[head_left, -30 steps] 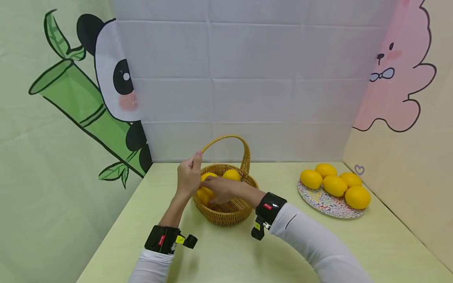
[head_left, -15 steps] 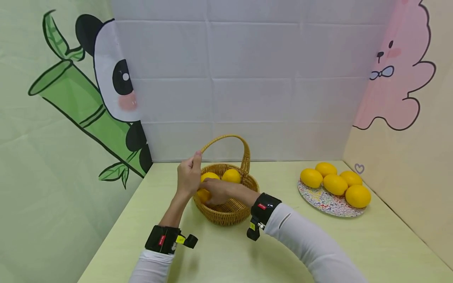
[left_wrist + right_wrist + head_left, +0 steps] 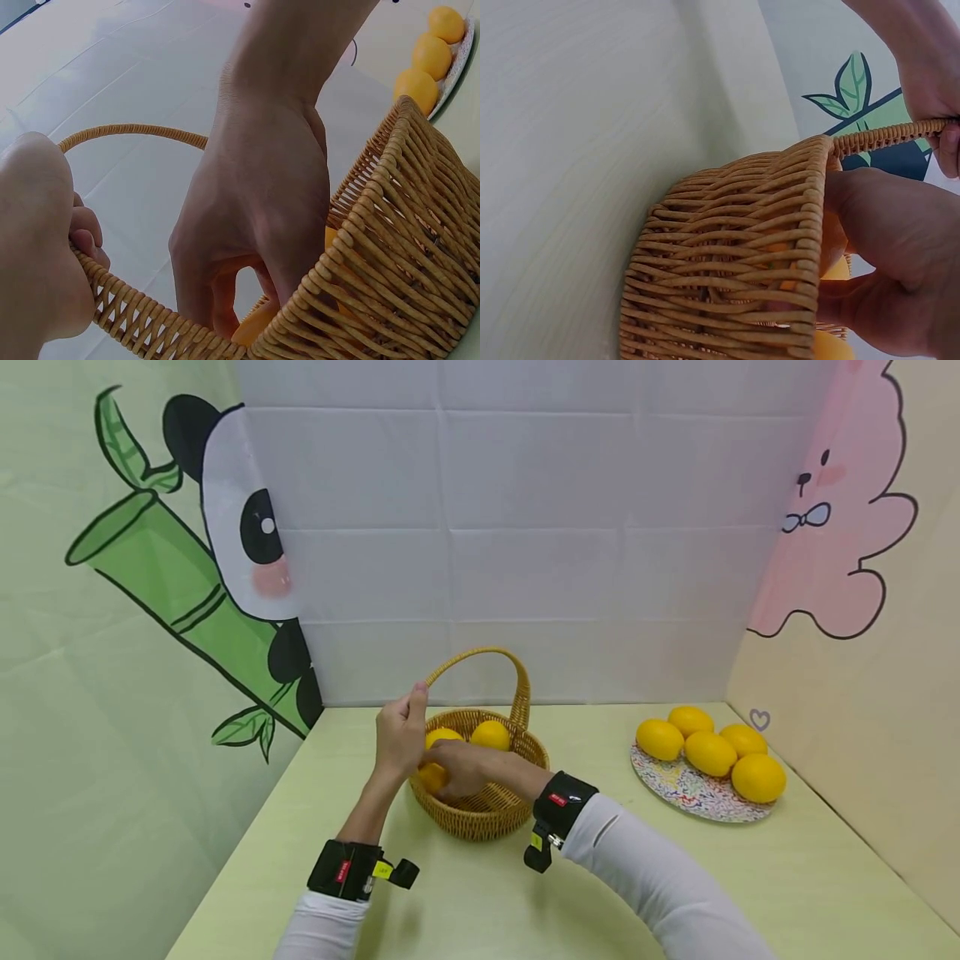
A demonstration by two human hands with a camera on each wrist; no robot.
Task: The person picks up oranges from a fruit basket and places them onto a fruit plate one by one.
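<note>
In the head view a woven wicker basket (image 3: pixel 480 825) stands on the table, with several yellow lemons inside. My left hand (image 3: pixel 401 737) grips the left part of its arched handle (image 3: pixel 489 650). Reaching down into the basket, my right hand (image 3: pixel 467 767) curls its fingers and thumb round a lemon (image 3: pixel 432 776) at the left side. The right wrist view shows that lemon (image 3: pixel 832 244) between thumb and fingers, partly behind the basket wall (image 3: pixel 727 247). Another lemon (image 3: pixel 491 734) lies at the back of the basket. My right fingertips are hidden in the head view.
To the right, a round speckled plate (image 3: pixel 675 785) bears several lemons (image 3: pixel 709 753). A pale wall sheet (image 3: pixel 540 568) rises behind the table (image 3: pixel 465 902), with painted side walls to the left and right.
My right hand and wrist have shifted slightly left in the basket since a second ago, and hold nearly still over the last half second. My left hand stays on the handle.
</note>
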